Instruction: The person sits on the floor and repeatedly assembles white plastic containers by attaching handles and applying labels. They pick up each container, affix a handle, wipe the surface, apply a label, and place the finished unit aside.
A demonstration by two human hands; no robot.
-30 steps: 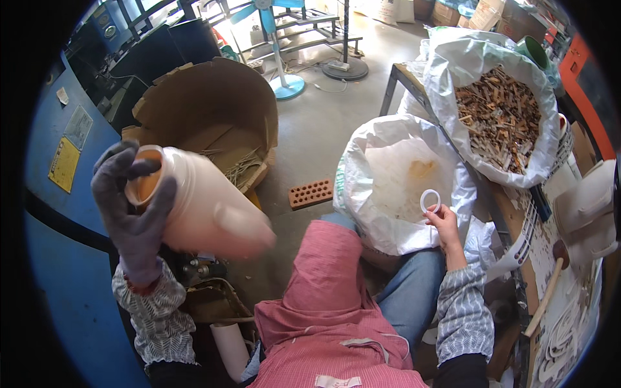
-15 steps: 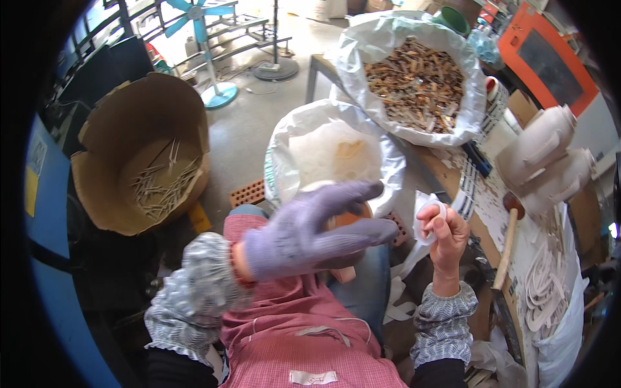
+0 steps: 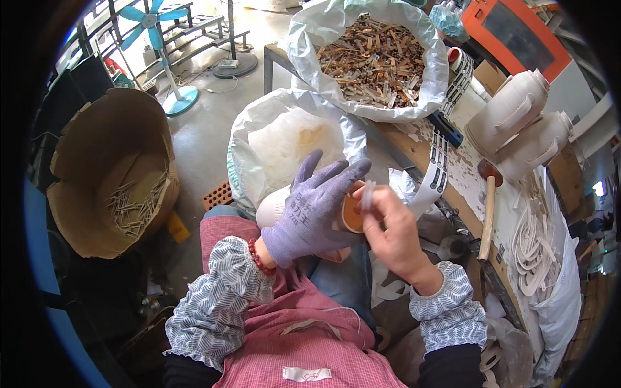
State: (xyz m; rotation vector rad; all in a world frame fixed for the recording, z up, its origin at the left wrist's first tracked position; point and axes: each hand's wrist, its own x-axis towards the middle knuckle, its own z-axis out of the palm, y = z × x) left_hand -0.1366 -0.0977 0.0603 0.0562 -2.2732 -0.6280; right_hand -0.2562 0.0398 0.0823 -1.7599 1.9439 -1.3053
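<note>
A white ribbed plastic vessel lies across my lap, with its round mouth turned to the right and an orange inside. My left hand, in a grey-purple knitted glove, lies over the vessel and grips it from above, some fingers spread. Bare, my right hand is at the mouth, its thumb and fingers pinched on a small translucent plastic piece. Whether that piece touches the rim I cannot tell. The vessel's underside is hidden by my hand and lap.
A white sack with pale translucent scraps stands ahead; another sack holds brown pieces. At left is a cardboard drum with thin sticks. The bench at right carries white jugs, a mallet and coiled strips.
My gloved left hand, blurred and raised before, has settled onto the vessel. My right hand has moved left to the vessel's mouth. The whole view has shifted.
</note>
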